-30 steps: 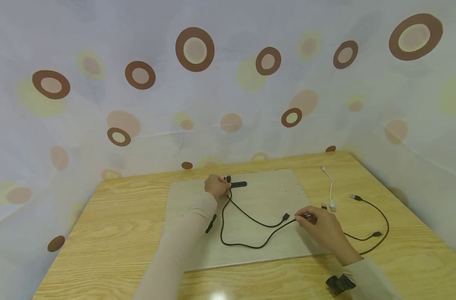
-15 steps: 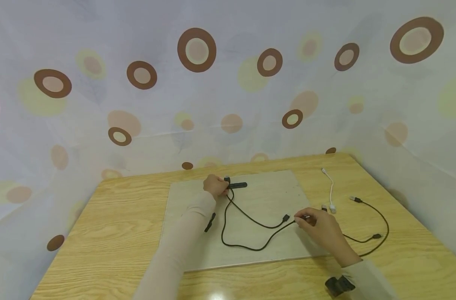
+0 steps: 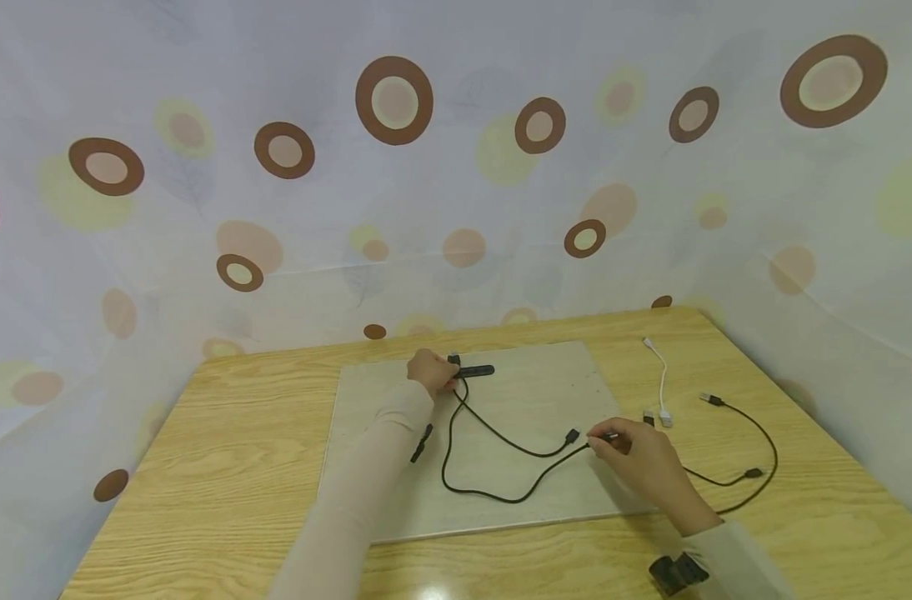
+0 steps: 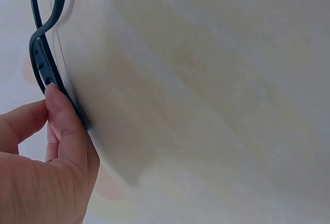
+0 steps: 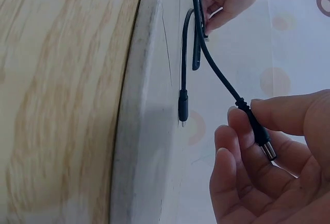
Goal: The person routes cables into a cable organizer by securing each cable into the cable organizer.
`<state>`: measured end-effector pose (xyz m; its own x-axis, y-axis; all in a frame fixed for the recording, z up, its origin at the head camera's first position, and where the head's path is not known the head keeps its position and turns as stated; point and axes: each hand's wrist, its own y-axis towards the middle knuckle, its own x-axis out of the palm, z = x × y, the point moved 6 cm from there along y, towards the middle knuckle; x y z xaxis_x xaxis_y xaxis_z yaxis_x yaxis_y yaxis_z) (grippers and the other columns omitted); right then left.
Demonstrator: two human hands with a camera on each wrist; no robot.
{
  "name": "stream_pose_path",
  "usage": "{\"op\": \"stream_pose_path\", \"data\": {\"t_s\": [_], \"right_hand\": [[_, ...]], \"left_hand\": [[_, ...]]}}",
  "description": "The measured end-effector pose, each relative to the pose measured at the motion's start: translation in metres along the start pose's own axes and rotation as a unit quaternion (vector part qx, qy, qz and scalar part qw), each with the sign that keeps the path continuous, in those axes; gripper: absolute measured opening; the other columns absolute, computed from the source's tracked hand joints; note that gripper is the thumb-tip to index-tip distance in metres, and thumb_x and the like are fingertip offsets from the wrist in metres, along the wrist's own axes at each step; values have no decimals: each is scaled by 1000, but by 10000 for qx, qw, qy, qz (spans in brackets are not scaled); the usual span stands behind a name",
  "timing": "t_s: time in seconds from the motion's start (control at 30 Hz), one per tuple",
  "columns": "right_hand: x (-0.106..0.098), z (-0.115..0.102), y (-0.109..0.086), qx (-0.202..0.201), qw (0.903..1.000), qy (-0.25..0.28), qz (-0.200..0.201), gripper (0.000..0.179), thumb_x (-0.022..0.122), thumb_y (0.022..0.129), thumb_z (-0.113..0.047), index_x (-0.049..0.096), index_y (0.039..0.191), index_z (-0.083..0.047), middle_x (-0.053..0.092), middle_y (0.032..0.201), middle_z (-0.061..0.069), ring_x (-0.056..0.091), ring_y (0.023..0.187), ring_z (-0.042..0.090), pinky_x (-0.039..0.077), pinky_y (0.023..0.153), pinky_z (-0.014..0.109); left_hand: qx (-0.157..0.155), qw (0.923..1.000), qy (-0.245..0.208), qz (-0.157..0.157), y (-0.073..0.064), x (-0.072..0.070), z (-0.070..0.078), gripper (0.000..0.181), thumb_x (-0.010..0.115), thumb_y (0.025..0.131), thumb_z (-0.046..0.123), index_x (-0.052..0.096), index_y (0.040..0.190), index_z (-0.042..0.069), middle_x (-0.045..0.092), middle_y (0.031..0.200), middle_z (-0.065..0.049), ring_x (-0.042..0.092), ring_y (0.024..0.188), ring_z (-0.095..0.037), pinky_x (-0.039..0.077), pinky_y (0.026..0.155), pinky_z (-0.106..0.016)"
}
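Observation:
At the back of a pale board (image 3: pixel 516 492), my left hand (image 3: pixel 429 371) pinches one end of a thin black strap (image 3: pixel 477 372) between thumb and fingers; small dark dots run along the strap (image 4: pixel 46 69) in the left wrist view. Black cable (image 3: pixel 486 495) loops from there over the board. A black plug (image 3: pixel 453 359) shows just beyond the left fingertips. My right hand (image 3: pixel 639 462), over the board's right edge, pinches a metal-tipped plug (image 5: pixel 260 134) on one cable end. Another plug (image 3: pixel 572 436) lies on the board left of that hand.
On the wood-grain table (image 3: pixel 163 467), right of the board, lie a short white cable (image 3: pixel 663 379) and a curved black cable (image 3: pixel 771 442) with plugs. A small dark plug (image 3: pixel 648 417) sits behind my right hand. A patterned curtain (image 3: pixel 456 183) stands behind.
The black plug by my left fingertips and the cable near it have shifted slightly. Both hands stay nearly in place, each keeping its hold.

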<state>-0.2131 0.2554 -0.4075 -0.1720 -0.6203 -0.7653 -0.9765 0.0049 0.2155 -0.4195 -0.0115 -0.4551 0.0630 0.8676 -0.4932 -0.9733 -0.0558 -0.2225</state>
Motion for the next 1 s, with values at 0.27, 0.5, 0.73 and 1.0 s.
{"op": "stream_pose_path", "data": {"t_s": [0.27,0.5,0.73,1.0], "right_hand": [[1,-2,-1,-122,9999,-34,-21,11,68,89,-14,71,98,-8,65,76,-3,55,64,8,42,50,23],[3,-3,2,-201,9994,247,-141,16,57,94,-3,66,107,-1,68,80,1,62,67,12,47,55,22],[5,-1,5,-110,9997,191,-133,10,58,95,-6,57,103,0,61,69,-1,50,57,5,40,51,22],[5,6,10,96,9997,27,-205,10,62,92,-7,61,99,0,63,70,-1,51,59,10,40,51,23]], "left_hand": [[-27,10000,94,-20,0,0,1,12,69,88,14,71,87,2,69,74,-7,63,54,-12,55,76,-35],[-39,10000,64,-60,-2,-1,3,15,69,88,12,71,77,2,70,77,-8,63,55,-13,55,82,-38],[29,9997,200,-97,1,0,3,23,69,88,13,67,67,5,67,64,-5,64,54,-14,54,84,-40],[-40,9998,164,-76,-1,-1,5,14,70,88,12,71,81,0,67,67,-6,61,51,-12,55,75,-34]]}}
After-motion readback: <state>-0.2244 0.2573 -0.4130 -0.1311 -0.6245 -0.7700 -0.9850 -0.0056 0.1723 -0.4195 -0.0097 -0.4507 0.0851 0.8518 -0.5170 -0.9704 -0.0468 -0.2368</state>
